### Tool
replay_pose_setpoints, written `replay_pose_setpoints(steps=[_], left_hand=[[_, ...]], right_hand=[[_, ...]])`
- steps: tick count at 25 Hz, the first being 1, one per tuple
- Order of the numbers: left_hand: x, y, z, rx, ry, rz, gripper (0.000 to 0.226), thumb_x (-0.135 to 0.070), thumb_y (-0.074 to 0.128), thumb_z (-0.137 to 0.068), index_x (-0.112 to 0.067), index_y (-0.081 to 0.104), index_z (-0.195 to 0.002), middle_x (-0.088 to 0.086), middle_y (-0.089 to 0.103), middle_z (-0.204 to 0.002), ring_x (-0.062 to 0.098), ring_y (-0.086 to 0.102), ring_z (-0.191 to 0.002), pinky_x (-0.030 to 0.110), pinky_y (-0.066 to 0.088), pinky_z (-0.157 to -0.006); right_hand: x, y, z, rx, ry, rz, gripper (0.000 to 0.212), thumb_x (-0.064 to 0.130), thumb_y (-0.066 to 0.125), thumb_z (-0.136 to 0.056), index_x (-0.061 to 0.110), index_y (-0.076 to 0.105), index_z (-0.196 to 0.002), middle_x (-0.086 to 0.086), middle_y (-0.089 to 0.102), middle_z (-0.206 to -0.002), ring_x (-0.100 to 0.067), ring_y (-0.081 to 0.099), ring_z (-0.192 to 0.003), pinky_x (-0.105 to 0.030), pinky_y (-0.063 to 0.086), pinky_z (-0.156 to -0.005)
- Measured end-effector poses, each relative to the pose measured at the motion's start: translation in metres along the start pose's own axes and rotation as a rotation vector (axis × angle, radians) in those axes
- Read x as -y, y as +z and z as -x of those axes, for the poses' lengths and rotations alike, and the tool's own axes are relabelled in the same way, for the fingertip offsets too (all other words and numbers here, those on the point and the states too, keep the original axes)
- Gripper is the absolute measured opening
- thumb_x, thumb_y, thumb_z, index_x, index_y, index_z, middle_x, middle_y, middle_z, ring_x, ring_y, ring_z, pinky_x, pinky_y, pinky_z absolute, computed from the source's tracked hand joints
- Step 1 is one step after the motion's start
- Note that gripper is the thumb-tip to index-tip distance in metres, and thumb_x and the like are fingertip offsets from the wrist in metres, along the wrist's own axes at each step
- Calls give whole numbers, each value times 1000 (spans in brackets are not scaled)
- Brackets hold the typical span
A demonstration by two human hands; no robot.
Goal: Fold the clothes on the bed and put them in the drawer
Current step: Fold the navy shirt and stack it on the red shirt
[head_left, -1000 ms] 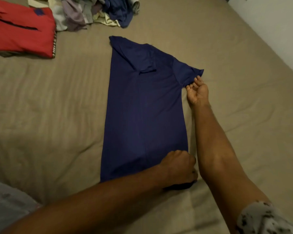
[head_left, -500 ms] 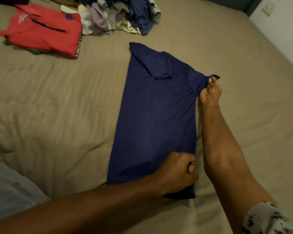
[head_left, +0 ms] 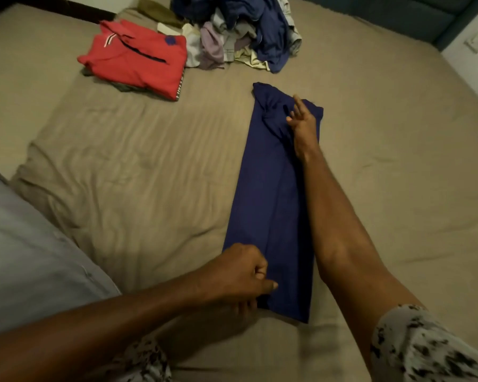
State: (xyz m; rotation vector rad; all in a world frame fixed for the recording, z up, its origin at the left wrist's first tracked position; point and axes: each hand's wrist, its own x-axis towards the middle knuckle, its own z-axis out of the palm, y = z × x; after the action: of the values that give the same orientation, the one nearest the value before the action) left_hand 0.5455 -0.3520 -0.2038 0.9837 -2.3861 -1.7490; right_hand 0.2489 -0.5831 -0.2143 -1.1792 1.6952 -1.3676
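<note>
A navy blue shirt (head_left: 268, 194) lies on the tan bed sheet (head_left: 138, 166), folded lengthwise into a narrow strip. My left hand (head_left: 243, 274) is closed on the shirt's near hem at its left corner. My right hand (head_left: 302, 125) rests flat on the far end of the shirt near the collar, fingers spread, holding nothing. My right forearm lies along the strip's right edge.
A folded red polo shirt (head_left: 138, 57) sits on a small stack at the far left. A heap of unfolded clothes (head_left: 240, 28) lies at the far middle. A grey pillow (head_left: 25, 257) is at the near left. A wall is at the right.
The shirt's right side and sleeve have been folded over to the left, making the strip narrower. My right hand let go of the sleeve and moved onto the shirt's top; my left hand moved left with the hem.
</note>
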Motion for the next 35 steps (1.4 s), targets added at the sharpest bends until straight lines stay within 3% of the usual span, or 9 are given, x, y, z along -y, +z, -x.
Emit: replay_pose_setpoints(steps=[7, 9, 17, 23, 26, 29, 31, 33, 35], left_hand=[[28, -64, -7, -323, 175, -516, 13, -21, 67, -81, -25, 56, -87, -11, 61, -77, 21, 68, -80, 31, 48, -66], [51, -82, -8, -318, 321, -706, 41, -15, 67, -75, -27, 55, -112, -10, 59, -105, 18, 61, -99, 34, 51, -71], [95, -78, -12, -59, 625, -1053, 81, -75, 34, -97, -36, 12, -163, 10, 16, -170, 31, 16, -157, 51, 21, -123], [90, -67, -31, -105, 778, -1087, 77, -67, 40, -99, -37, 10, -163, 14, -4, -171, 32, -7, -158, 55, 7, -127], [75, -70, -55, -58, 816, -1112, 72, -50, 48, -101, -40, 11, -163, 11, -2, -172, 29, -6, -159, 53, 6, -128], [64, -81, -70, 68, 687, -761, 66, -21, 50, -94, -42, 37, -155, 2, 46, -158, 19, 42, -145, 41, 33, -118], [32, -104, -77, -24, 566, -362, 38, -13, 47, -95, -27, 69, -122, 0, 74, -106, 12, 68, -93, 32, 49, -82], [-13, -141, -104, -150, 343, 19, 26, -7, 45, -100, -7, 60, -78, 4, 59, -71, 11, 52, -63, 30, 39, -59], [-44, -173, -140, -139, 82, 412, 24, -23, 53, -104, -13, 57, -83, 7, 54, -76, 14, 49, -63, 27, 40, -57]], right_hand=[[-32, -26, 136, 22, -54, 674, 57, 43, 39, -110, 21, 29, -162, -2, 18, -171, -16, 15, -157, -42, 18, -128], [-44, -21, 204, 132, -101, 899, 65, 55, 26, -108, 23, 20, -164, 1, 11, -172, -15, 7, -159, -42, 11, -129], [-11, -42, 360, 307, -39, 427, 48, 13, 43, -101, 17, 55, -148, 6, 46, -159, -18, 29, -155, -49, 14, -128], [-28, -68, 332, 289, -279, 908, 78, -8, 50, -83, 15, 40, -157, -4, 23, -170, -28, 19, -158, -61, 30, -119], [-26, -56, 294, 418, -372, 948, 61, 22, 53, -97, 17, 41, -157, -5, 20, -171, -27, 16, -158, -49, 18, -127], [-16, -50, 264, 478, -237, 610, 49, 31, 53, -99, 11, 59, -143, -7, 49, -156, -23, 42, -148, -38, 27, -124], [6, -59, 235, 296, 47, 258, 36, 30, 62, -94, 5, 74, -117, -7, 74, -121, -23, 69, -113, -39, 51, -100], [23, -69, 189, 62, 230, 112, 37, 37, 72, -83, -1, 70, -87, -5, 72, -81, -24, 62, -80, -36, 50, -72], [25, -67, 142, -111, 408, -68, 19, 22, 63, -93, 3, 67, -91, -1, 71, -77, -24, 61, -80, -32, 46, -70]])
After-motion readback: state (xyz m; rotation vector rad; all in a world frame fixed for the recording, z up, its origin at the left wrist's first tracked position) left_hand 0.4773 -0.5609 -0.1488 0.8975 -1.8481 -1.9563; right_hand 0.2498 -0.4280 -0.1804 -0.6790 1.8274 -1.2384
